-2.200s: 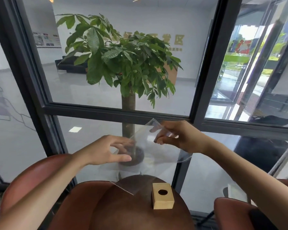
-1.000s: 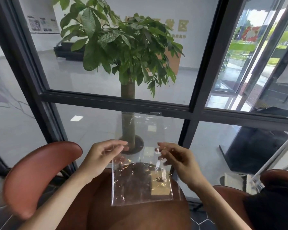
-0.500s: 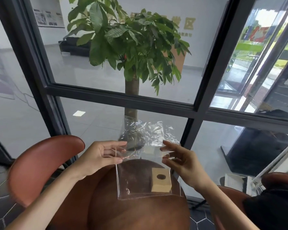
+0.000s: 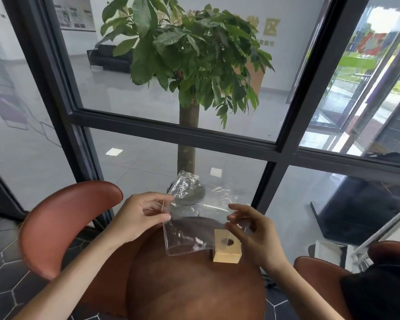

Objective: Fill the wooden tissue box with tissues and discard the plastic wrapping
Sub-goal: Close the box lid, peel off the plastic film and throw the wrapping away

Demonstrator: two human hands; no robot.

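Note:
A clear plastic wrapping (image 4: 194, 218) hangs in the air above the far part of the round wooden table (image 4: 194, 287). My left hand (image 4: 139, 215) pinches its left edge and my right hand (image 4: 249, 229) pinches its right edge. The top of the wrapping is crumpled and folding over. Behind its lower right corner a small wooden tissue box (image 4: 226, 250) with a round hole on top stands on the table. No tissues are visible.
A brown curved chair (image 4: 62, 222) stands left of the table and another chair (image 4: 319, 276) at the right. A dark-framed glass wall (image 4: 217, 135) lies just beyond the table, with a potted tree (image 4: 187, 65) behind it.
The wrapping has gone from a flat raised sheet to crumpled and folding at its top. Both hands have lowered it toward the table and drawn slightly closer together.

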